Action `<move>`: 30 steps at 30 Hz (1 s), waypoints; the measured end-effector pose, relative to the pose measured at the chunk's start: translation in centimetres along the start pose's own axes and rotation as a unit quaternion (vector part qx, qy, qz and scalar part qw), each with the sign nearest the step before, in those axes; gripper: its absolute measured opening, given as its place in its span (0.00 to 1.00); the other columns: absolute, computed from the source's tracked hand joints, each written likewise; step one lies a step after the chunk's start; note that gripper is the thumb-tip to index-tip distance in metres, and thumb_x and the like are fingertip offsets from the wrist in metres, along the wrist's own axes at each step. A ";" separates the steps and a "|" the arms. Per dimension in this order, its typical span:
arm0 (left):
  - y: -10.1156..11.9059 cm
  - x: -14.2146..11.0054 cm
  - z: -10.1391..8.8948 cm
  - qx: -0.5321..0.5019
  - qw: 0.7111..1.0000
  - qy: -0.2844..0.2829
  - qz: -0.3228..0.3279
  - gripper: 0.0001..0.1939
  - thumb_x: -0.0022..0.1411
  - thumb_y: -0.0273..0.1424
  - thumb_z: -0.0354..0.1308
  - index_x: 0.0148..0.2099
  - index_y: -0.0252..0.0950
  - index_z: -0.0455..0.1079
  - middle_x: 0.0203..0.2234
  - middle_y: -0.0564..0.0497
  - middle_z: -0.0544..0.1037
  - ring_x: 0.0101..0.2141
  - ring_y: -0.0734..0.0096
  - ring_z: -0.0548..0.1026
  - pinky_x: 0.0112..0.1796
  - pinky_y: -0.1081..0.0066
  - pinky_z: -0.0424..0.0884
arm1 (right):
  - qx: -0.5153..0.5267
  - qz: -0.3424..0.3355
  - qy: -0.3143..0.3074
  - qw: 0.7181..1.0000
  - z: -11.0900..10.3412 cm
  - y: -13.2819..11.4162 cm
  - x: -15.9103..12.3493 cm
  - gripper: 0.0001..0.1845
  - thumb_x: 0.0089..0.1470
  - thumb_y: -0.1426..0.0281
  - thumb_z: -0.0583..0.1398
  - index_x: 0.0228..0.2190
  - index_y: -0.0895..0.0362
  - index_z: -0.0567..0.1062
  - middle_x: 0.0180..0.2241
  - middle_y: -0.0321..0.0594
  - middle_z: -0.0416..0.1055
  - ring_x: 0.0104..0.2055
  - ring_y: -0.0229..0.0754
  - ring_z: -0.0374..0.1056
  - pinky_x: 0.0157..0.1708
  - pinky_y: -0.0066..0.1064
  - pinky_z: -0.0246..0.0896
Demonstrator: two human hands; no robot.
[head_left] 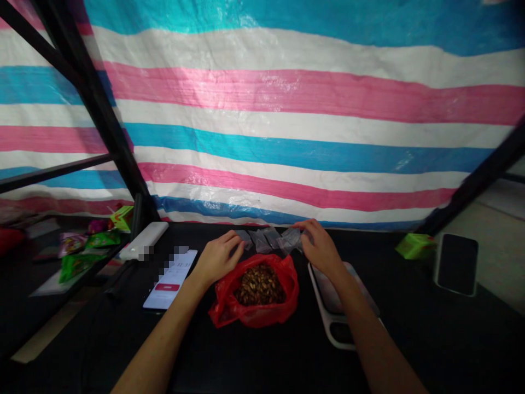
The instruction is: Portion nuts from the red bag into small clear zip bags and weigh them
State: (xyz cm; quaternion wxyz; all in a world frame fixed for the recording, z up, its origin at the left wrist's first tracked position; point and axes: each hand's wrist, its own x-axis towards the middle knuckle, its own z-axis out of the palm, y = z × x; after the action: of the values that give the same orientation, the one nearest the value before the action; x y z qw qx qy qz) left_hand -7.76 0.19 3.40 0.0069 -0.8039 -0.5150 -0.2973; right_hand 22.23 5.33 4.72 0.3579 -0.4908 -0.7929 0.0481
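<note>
A row of small clear plastic bags lies on the black table, behind an opened red plastic bag. The red bag holds a heap of small brown pieces, like seeds or nuts. My left hand is at the row's left end, thumb and fingers apart, fingertips at the nearest clear bag. At the right end my right hand reaches over the bags with its fingers spread. Below my right wrist, a white kitchen scale is partly covered by my forearm.
Left of my left arm lies a lit phone, with a white bar-shaped device behind it. Green snack packets lie far left. To the right are a green box and a dark-screened device. A striped sheet hangs behind.
</note>
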 end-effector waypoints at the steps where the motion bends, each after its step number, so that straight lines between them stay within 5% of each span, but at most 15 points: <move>1: -0.1 0.0 0.2 -0.013 1.000 -0.012 0.006 0.16 0.75 0.34 0.45 0.39 0.40 0.73 0.40 0.48 0.77 0.39 0.67 0.78 0.40 0.70 0.70 | -0.031 0.015 -0.006 0.999 -0.1 0.2 0.0 0.20 0.57 0.79 0.52 0.45 0.54 0.78 0.45 0.43 0.72 0.48 0.45 0.71 0.51 0.37 0.65; 8: -0.1 -0.1 1.4 -0.075 0.997 -0.028 0.004 0.17 0.75 0.35 0.44 0.36 0.39 0.71 0.37 0.49 0.75 0.37 0.68 0.77 0.41 0.70 0.70 | -0.127 0.085 -0.005 0.988 0.7 1.5 -0.5 0.21 0.61 0.63 0.60 0.54 0.56 0.75 0.50 0.53 0.74 0.47 0.54 0.73 0.48 0.43 0.62; 13: 0.2 -0.1 1.1 -0.101 0.995 -0.026 0.005 0.16 0.75 0.34 0.46 0.35 0.38 0.70 0.36 0.49 0.75 0.36 0.69 0.76 0.40 0.71 0.70 | -0.100 0.096 -0.022 0.990 1.0 2.1 -0.7 0.07 0.57 0.68 0.61 0.35 0.54 0.80 0.36 0.44 0.80 0.40 0.50 0.76 0.43 0.38 0.62; 16: 0.3 -0.1 1.0 -0.129 0.992 -0.014 -0.004 0.16 0.75 0.34 0.46 0.36 0.38 0.71 0.36 0.49 0.75 0.36 0.69 0.75 0.41 0.70 0.69 | -0.066 0.109 0.006 0.992 0.8 1.9 -0.4 0.09 0.60 0.66 0.59 0.32 0.55 0.79 0.34 0.44 0.81 0.37 0.49 0.77 0.40 0.37 0.64; 20: 0.4 0.0 1.3 -0.217 0.974 0.026 -0.060 0.12 0.69 0.39 0.58 0.50 0.39 0.72 0.39 0.49 0.76 0.38 0.66 0.75 0.41 0.68 0.70 | 0.011 0.089 0.030 0.996 0.8 -0.4 0.0 0.14 0.65 0.60 0.56 0.37 0.54 0.79 0.37 0.40 0.81 0.38 0.45 0.77 0.39 0.33 0.67; 23: 0.6 0.0 1.5 -0.289 0.954 0.042 -0.074 0.39 0.55 0.42 0.72 0.65 0.42 0.63 0.51 0.44 0.75 0.46 0.57 0.75 0.46 0.63 0.71 | 0.095 0.018 0.008 0.995 1.4 -3.3 -0.5 0.13 0.65 0.61 0.57 0.36 0.54 0.79 0.35 0.38 0.81 0.36 0.43 0.76 0.38 0.33 0.67; 25: 1.0 0.0 1.4 -0.341 0.937 0.034 -0.064 0.47 0.51 0.45 0.74 0.68 0.43 0.61 0.58 0.41 0.72 0.54 0.51 0.73 0.52 0.59 0.70 | 0.114 -0.032 -0.005 0.993 1.9 -5.0 -1.0 0.09 0.63 0.65 0.59 0.35 0.53 0.79 0.34 0.37 0.81 0.35 0.43 0.75 0.38 0.33 0.65; 30: 2.7 0.1 1.0 -0.437 0.895 0.010 -0.085 0.36 0.58 0.46 0.69 0.64 0.40 0.66 0.58 0.42 0.73 0.56 0.51 0.73 0.56 0.59 0.68 | 0.063 -0.066 -0.032 0.995 2.7 -6.7 -1.7 0.06 0.62 0.71 0.60 0.35 0.52 0.78 0.33 0.36 0.80 0.35 0.43 0.74 0.40 0.36 0.60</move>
State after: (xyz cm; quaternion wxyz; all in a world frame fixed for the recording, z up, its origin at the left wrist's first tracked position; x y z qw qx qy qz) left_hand -5.08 -0.72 3.42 -0.3655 -0.6763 -0.3992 -0.4996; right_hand 16.02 1.21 4.74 0.3648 -0.4122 -0.8299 0.0906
